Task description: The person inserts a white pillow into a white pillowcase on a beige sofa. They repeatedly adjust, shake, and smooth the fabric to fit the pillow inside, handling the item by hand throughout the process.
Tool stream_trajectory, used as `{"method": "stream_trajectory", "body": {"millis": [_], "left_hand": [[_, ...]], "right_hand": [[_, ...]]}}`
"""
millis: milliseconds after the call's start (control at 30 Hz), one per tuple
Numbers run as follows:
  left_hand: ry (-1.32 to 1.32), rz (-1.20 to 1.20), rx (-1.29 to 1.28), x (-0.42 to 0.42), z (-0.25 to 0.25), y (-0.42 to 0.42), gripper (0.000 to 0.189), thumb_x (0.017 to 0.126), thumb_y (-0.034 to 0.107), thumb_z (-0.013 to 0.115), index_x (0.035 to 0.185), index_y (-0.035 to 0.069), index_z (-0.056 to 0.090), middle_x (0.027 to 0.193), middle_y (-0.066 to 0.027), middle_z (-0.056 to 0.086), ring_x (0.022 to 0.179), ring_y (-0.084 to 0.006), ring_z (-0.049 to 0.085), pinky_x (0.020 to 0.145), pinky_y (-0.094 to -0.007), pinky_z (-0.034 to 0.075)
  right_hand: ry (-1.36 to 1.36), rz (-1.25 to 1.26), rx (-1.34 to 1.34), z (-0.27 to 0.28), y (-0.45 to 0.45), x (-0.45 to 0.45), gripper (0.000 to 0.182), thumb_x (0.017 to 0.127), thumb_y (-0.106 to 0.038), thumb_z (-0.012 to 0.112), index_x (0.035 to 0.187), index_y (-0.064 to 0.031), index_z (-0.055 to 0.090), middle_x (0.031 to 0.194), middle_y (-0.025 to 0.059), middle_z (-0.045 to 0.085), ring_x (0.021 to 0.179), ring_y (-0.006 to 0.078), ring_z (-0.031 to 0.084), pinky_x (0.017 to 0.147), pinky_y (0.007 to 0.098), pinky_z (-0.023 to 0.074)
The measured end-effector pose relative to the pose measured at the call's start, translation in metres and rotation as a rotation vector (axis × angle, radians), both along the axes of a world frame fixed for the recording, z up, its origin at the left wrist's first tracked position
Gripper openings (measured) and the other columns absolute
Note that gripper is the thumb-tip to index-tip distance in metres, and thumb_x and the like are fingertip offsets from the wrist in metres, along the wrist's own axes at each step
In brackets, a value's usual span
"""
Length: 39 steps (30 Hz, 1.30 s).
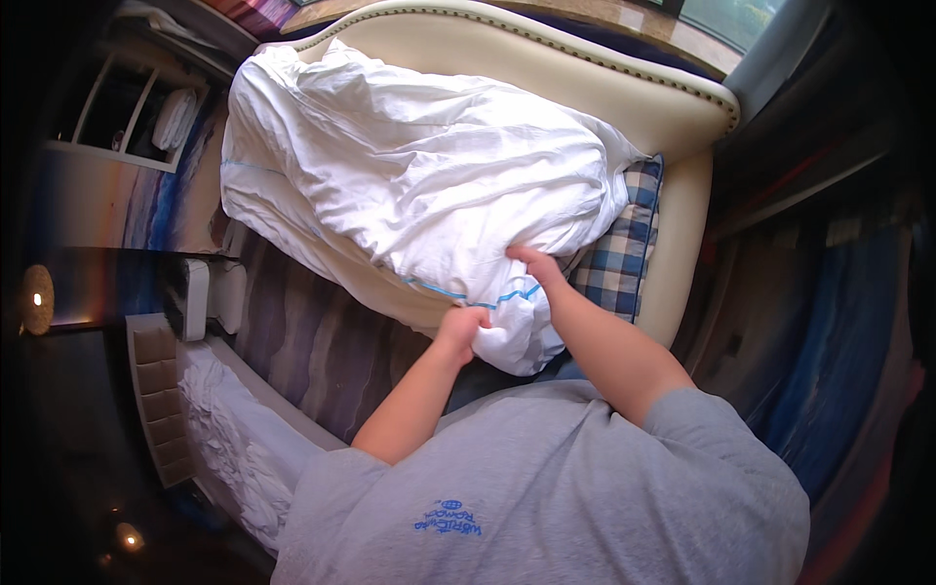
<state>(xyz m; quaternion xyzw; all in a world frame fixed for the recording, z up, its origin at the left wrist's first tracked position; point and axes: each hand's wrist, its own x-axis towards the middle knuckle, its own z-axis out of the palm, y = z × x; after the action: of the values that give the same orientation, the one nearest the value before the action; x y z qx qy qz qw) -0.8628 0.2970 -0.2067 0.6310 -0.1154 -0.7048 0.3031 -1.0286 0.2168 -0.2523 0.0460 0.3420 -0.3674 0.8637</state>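
Observation:
A white duvet or duvet cover [439,168] with thin blue trim lies in wrinkled folds across the bed before me. My left hand [463,330] is closed on its near edge, just below the blue trim. A little higher and to the right, my right hand [537,265] grips a fold of the same cloth. Between and below both hands, a bunched corner [515,340] of the fabric hangs towards my body. Beside my right hand, blue-and-white checked cloth [610,267] with dark blue piping shows from under the white bedding.
A cream upholstered headboard [526,47] with studs rises behind the bedding, below a window sill [621,33]. The cream bed frame [684,241] runs along the right. Striped flooring [307,292] lies at the left. Another bed with rumpled white bedding [234,446] stands at lower left.

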Motion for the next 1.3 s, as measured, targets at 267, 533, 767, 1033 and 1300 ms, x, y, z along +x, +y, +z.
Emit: {"method": "stream_trajectory", "body": {"millis": [267, 533, 767, 1033, 1300], "left_hand": [[0.231, 0.019, -0.184, -0.016, 0.055, -0.053, 0.028, 0.061, -0.006, 0.059, 0.089, -0.004, 0.063, 0.084, -0.0128, 0.062, 0.079, -0.0277, 0.063, 0.069, -0.04, 0.053], [0.703, -0.113, -0.399, -0.051, 0.149, -0.097, 0.028, 0.076, 0.011, 0.068, 0.102, 0.003, 0.064, 0.092, -0.0094, 0.066, 0.074, -0.0227, 0.064, 0.066, -0.0375, 0.054], [0.224, -0.335, -0.567, -0.068, -0.045, -0.094, 0.058, 0.088, 0.031, 0.069, 0.133, 0.001, 0.049, 0.099, -0.0083, 0.061, 0.077, -0.0126, 0.055, 0.068, -0.0275, 0.05], [-0.162, -0.025, -0.224, 0.003, -0.182, 0.084, 0.025, 0.09, 0.018, 0.066, 0.108, 0.001, 0.064, 0.093, -0.0057, 0.066, 0.082, -0.0139, 0.059, 0.072, -0.0282, 0.049], [0.313, 0.698, 0.199, 0.049, -0.182, 0.062, 0.092, 0.081, 0.063, 0.067, 0.151, 0.017, 0.028, 0.159, -0.0072, 0.026, 0.143, -0.0337, 0.025, 0.112, -0.063, 0.017]], "right_hand": [[1.201, -0.13, -0.725, 0.113, -0.041, -0.029, 0.02, 0.089, -0.012, 0.054, 0.092, -0.0029, 0.072, 0.089, 0.0036, 0.068, 0.086, 0.0133, 0.061, 0.083, 0.0266, 0.0471], [0.926, -0.405, -0.9, 0.308, -0.089, -0.018, 0.019, 0.081, -0.013, 0.064, 0.095, 0.0004, 0.067, 0.086, 0.0087, 0.066, 0.076, 0.0184, 0.064, 0.07, 0.0298, 0.052], [1.399, 0.088, -0.446, 0.074, -0.172, -0.163, 0.054, 0.081, -0.043, 0.074, 0.119, -0.005, 0.066, 0.111, 0.0077, 0.065, 0.098, 0.0202, 0.057, 0.086, 0.0346, 0.0445], [1.514, 0.345, -0.478, -0.105, 0.016, -0.179, 0.105, 0.075, -0.053, 0.076, 0.147, 0.0057, 0.029, 0.151, 0.0276, 0.03, 0.141, 0.0374, 0.03, 0.115, 0.0425, 0.026], [1.744, 0.422, -0.451, -0.129, 0.05, -0.174, 0.091, 0.081, -0.055, 0.072, 0.143, 0.0014, 0.037, 0.146, 0.0267, 0.035, 0.135, 0.0395, 0.035, 0.112, 0.0452, 0.0302]]}}
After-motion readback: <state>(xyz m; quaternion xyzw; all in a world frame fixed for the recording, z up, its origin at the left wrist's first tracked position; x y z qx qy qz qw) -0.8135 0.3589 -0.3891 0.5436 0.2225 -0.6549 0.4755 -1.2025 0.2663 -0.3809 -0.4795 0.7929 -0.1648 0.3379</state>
